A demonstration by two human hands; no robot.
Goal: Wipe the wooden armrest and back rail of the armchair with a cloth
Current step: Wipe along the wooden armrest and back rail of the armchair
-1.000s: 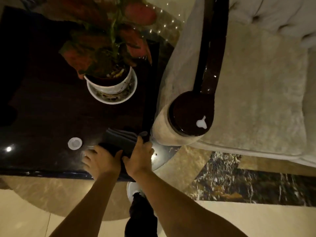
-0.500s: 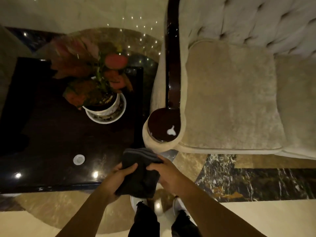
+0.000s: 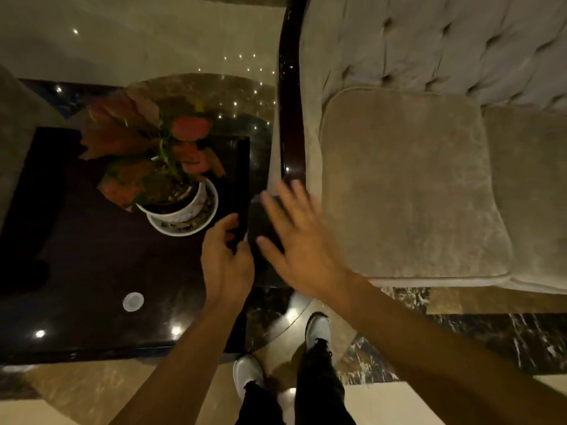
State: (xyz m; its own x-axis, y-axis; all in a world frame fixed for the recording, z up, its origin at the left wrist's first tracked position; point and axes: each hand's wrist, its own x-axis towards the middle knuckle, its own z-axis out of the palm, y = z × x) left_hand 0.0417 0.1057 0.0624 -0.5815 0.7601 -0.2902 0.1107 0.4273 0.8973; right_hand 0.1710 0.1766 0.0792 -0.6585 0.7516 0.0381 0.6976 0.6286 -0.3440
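Landmark: the dark wooden armrest (image 3: 291, 130) of the beige armchair (image 3: 411, 185); all places below are given relative to it.
Cloth: a dark cloth (image 3: 263, 223) now lies draped over the round front end of the armrest, covering the white smear that showed there half a second ago.
Right hand: the right hand (image 3: 296, 237) lies flat on the cloth at the armrest's front end, fingers spread and extended, pressing rather than gripping; motion blur softens the fingertips.
Left hand: the left hand (image 3: 225, 256) sits just left of the armrest's front end, fingers curled; it appears to pinch the cloth's left edge, though the dark makes this uncertain.
Change: a second ago both hands were at the side table (image 3: 92, 256) left of the armrest; half a second ago they held the cloth bunched in front of it; now it is on the wood.
Meaning for the task: wiping has probably just begun at the front knob; the long rail running away from the hands, and the back rail, look untouched.
Bystanders: a potted plant (image 3: 171, 191) and a small white disc (image 3: 133, 301) stand on the table, left of the armrest.
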